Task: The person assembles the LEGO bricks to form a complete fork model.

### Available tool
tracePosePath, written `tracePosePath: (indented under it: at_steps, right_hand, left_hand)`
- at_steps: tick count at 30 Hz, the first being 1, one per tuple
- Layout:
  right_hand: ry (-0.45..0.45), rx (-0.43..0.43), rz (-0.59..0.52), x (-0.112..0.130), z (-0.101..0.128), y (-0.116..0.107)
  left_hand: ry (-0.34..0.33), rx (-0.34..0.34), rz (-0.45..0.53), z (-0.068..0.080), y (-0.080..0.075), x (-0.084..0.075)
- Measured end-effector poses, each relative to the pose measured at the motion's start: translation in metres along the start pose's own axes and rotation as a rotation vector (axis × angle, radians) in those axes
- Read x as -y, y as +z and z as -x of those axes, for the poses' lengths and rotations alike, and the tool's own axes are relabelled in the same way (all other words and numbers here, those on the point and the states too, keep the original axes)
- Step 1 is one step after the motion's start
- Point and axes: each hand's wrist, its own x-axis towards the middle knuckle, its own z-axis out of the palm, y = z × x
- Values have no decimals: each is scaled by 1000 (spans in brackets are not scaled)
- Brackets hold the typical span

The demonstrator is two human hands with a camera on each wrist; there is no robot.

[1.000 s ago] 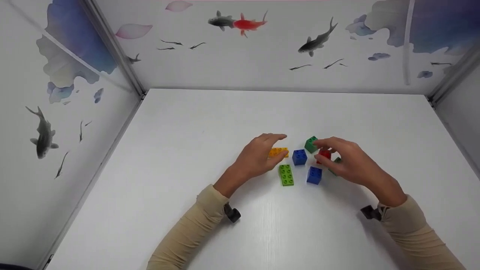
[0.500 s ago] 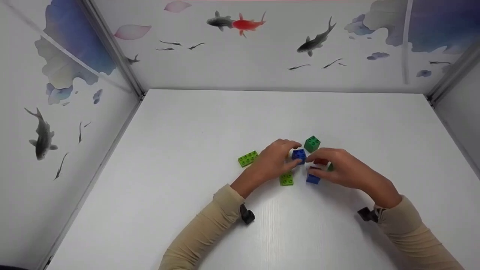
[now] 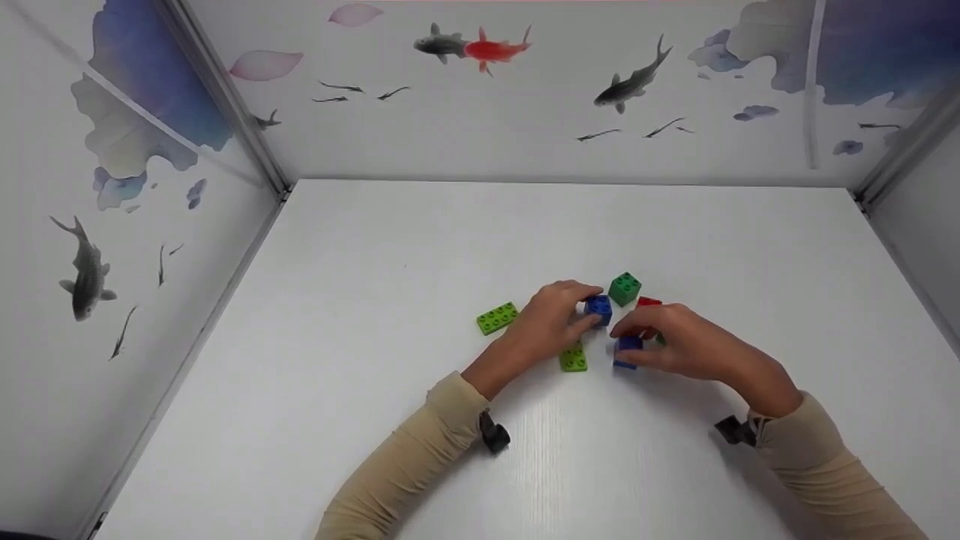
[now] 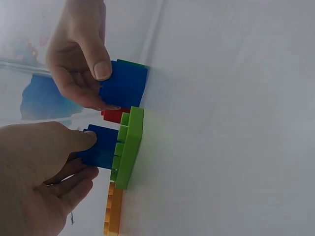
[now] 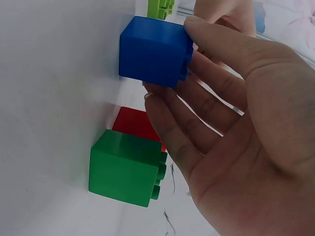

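Note:
My left hand (image 3: 551, 319) pinches the farther blue toy building brick (image 3: 600, 307) between its thumb and fingers. In the left wrist view its thumb lies on that brick's side, just behind a flat lime brick (image 4: 130, 147). My right hand (image 3: 679, 343) holds the nearer blue brick (image 3: 628, 345), thumb at the studded end and fingers on the far side. The right wrist view shows this blue brick (image 5: 152, 51) large, with the fingers partly behind it. A red brick (image 3: 649, 301) and a green brick (image 5: 125, 167) sit close to the right hand, which partly covers both in the head view.
Another green brick (image 3: 625, 289) stands behind the blue ones. Left of the left hand lies a second flat lime brick (image 3: 497, 319). An orange-yellow brick (image 4: 114, 211) shows in the left wrist view, hidden by the hand from above. Walls edge the white table (image 3: 375, 247).
The left hand has moved right from over the orange-yellow brick to the farther blue brick and grips it. The right hand has come from the red brick to the nearer blue one.

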Motion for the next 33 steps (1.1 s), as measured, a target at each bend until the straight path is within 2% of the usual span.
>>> tracePosePath:
  at_steps: [8, 19, 27, 33]
  right_hand:
    - [14, 14, 11, 2, 1, 1]
    - [19, 29, 21, 5, 0, 2]
    - [-12, -17, -9, 7, 0, 0]
    - [-30, -54, -51, 9, 2, -2]
  left_hand:
    - [28, -64, 125, 9, -16, -2]
    - [30, -72, 143, 20, -32, 0]
    - [45, -39, 114, 35, -39, 7]
    - [102, -13, 142, 47, -41, 20]
